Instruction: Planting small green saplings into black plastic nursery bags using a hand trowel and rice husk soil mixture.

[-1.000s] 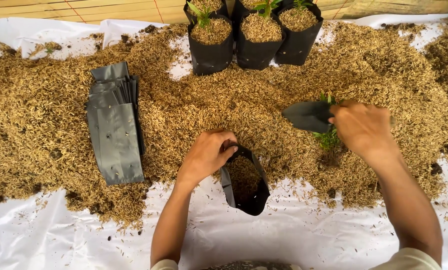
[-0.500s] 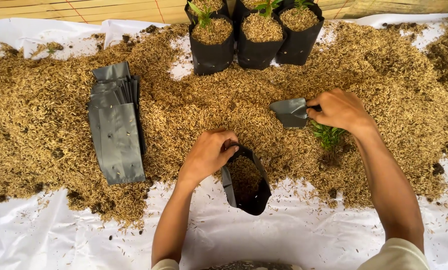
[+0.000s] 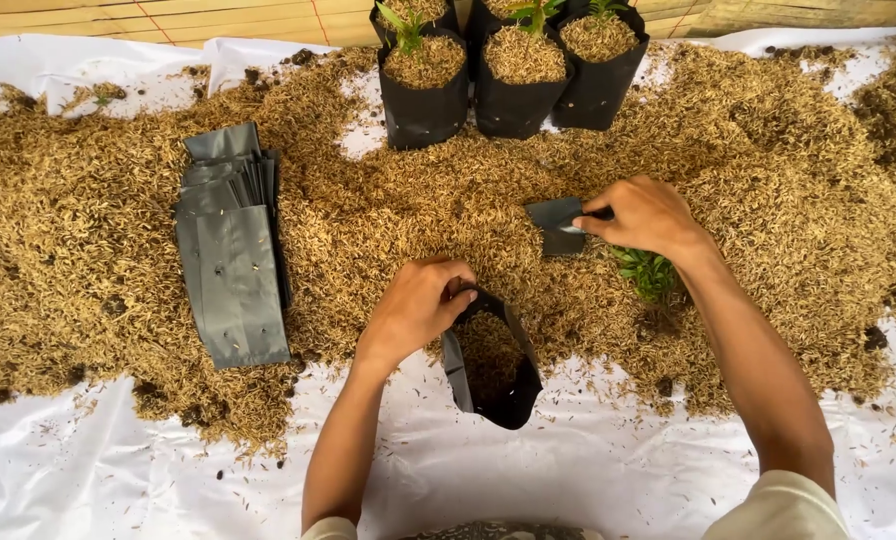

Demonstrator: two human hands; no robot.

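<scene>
My left hand (image 3: 420, 303) grips the rim of an open black plastic grow bag (image 3: 495, 372) that lies tilted at the front edge of the husk pile, partly filled with husk. My right hand (image 3: 644, 215) holds a small dark scoop (image 3: 555, 224) by its handle, its blade resting on the rice husk pile (image 3: 768, 200) just beyond the bag. A small green seedling (image 3: 648, 272) lies in the husk directly under my right wrist.
A stack of flat empty black bags (image 3: 230, 250) lies on the husk at left. Three filled black bags (image 3: 513, 70) with seedlings stand at the far edge. A white plastic sheet (image 3: 118, 480) covers the ground in front.
My right hand has carried the scoop leftward, away from the seedling and toward the open bag. My left hand has stayed on the bag's rim.
</scene>
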